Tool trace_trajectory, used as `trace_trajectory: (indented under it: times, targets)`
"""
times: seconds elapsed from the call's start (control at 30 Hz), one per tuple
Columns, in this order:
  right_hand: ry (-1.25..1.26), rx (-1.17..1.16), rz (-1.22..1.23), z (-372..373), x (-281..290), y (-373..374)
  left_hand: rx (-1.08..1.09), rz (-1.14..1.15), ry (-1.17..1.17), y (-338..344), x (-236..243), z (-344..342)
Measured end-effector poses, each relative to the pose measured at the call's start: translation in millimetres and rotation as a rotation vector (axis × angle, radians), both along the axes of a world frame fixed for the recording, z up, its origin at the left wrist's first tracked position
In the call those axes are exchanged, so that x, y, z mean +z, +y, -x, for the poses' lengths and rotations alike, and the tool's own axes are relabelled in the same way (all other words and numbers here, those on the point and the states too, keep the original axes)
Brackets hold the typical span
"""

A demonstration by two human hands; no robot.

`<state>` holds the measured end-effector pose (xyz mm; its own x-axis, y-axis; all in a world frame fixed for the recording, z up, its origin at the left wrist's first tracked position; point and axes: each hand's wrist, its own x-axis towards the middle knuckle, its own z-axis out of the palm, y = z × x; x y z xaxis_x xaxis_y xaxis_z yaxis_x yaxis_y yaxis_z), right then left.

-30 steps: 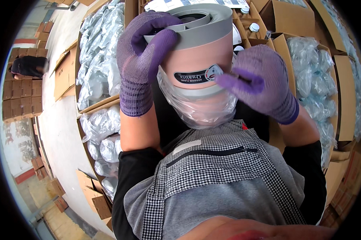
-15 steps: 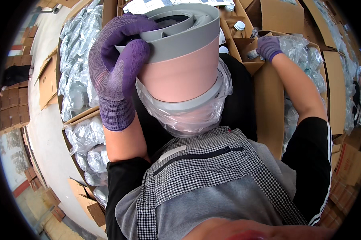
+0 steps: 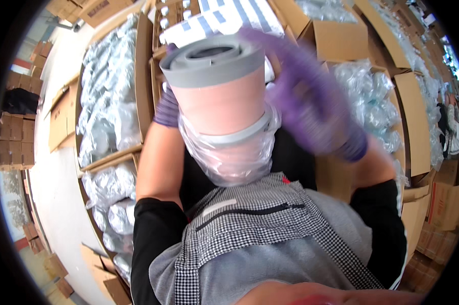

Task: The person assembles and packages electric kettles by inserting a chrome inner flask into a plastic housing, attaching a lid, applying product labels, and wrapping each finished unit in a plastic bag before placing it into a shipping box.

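In front of my apron stands a round pink-and-grey tub (image 3: 216,107), its grey ringed end facing up. A clear plastic bag (image 3: 234,165) is gathered around its lower part. My left hand (image 3: 167,109), in a purple knit glove, holds the tub from its left and far side; most of its fingers are hidden behind it. Close to the tub's right side is my right hand (image 3: 311,96), also gloved in purple. It is smeared by motion, so its fingers and any contact with the rim cannot be made out.
Open cartons of plastic-wrapped items stand at the left (image 3: 107,101) and right (image 3: 369,104). Beyond the tub, a white-and-blue printed sheet (image 3: 229,20) lies over a carton with white-capped bottles. Stacked brown boxes (image 3: 17,137) stand at the far left.
My right hand has come from the carton at the right to the tub's side. My left hand has shifted from the near left rim to behind the tub, which now sits slightly lower and left.
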<state>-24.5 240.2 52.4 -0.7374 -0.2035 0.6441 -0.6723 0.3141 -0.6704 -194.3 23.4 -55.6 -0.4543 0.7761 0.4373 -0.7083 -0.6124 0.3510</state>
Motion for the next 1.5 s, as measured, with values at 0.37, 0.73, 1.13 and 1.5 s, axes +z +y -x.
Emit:
trace_trajectory:
  times: [0.37,0.73,1.13,1.5]
  targets:
    - [-0.771,0.742,1.155,73,-55,20,1.449,0.984,1.304,20,97,-152]
    - [0.017,-0.232,0.145,29,-48,3,1.263,1.458,1.606,-30,135,-118]
    - [-0.398,0.287,-0.209,-87,-94,20,0.996,1.810,1.781,24,166,-90]
    - [0.170,-0.143,-0.677,-38,-44,-31,0.976,1.649,1.565,11,152,-81]
